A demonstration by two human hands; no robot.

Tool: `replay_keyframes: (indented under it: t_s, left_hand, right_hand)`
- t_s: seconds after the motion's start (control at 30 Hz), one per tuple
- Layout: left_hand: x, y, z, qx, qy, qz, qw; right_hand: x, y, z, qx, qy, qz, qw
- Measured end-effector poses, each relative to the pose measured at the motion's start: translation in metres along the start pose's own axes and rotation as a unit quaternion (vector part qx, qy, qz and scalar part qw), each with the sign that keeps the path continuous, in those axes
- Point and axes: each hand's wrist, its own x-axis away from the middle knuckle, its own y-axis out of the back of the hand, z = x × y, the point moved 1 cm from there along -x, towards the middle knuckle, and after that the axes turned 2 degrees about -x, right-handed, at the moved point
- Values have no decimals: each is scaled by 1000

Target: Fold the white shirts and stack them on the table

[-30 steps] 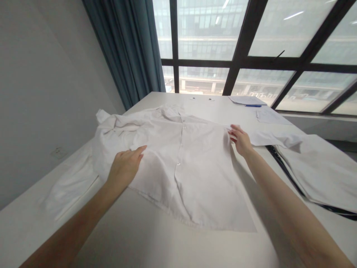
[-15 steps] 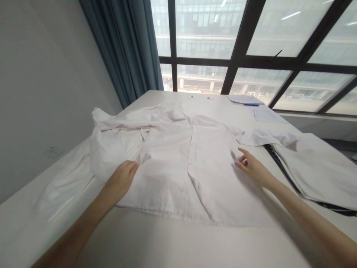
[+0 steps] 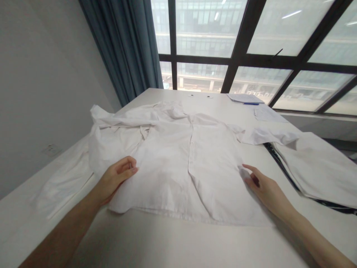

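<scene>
A white button-up shirt (image 3: 170, 167) lies front up across the table, its hem towards me and its collar at the far side. At its left side edge is my left hand (image 3: 117, 178), fingers bent and the thumb a little apart from the index finger, with no cloth visible between them. My right hand (image 3: 266, 193) pinches the shirt's right side edge between thumb and fingers, where a small fold of cloth rises. The left sleeve in view is bunched at the far left, and the other sleeve (image 3: 264, 136) stretches out to the right.
Another white garment (image 3: 63, 182) lies at the left of the white table (image 3: 156, 245). To the right is white cloth (image 3: 326, 167) with a black edge. Papers (image 3: 245, 98) and a blue pen (image 3: 251, 104) lie at the back, before the window. A blue curtain (image 3: 125, 44) hangs behind.
My left hand's thumb and index finger have parted at the shirt's left edge. My right hand has moved slightly down and right along the other edge and now pinches the cloth there.
</scene>
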Motion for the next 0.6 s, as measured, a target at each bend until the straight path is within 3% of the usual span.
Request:
replay_keyframes:
  t_s: [0.1, 0.23, 0.3, 0.4, 0.5, 0.6]
  left_hand:
    - [-2, 11, -1, -9, 0, -33, 999]
    - [-4, 17, 2, -134, -59, 15, 989]
    - [-4, 16, 6, -260, -84, 32, 961]
    - [-2, 7, 11, -389, -149, -9, 909]
    - [5, -10, 10, -405, -273, -13, 873]
    - [19, -34, 4, -369, -380, 130, 838]
  right_hand:
    - [-2, 16, -9, -28, -27, -43, 998]
    - [-8, 28, -32, -3, -44, -53, 998]
    - [-9, 28, -33, 54, -1, -52, 997]
    - [-4, 23, -12, 105, 97, -53, 988]
    - [10, 15, 29, 34, 159, 35, 986]
    - [27, 5, 66, -8, 186, 158, 970]
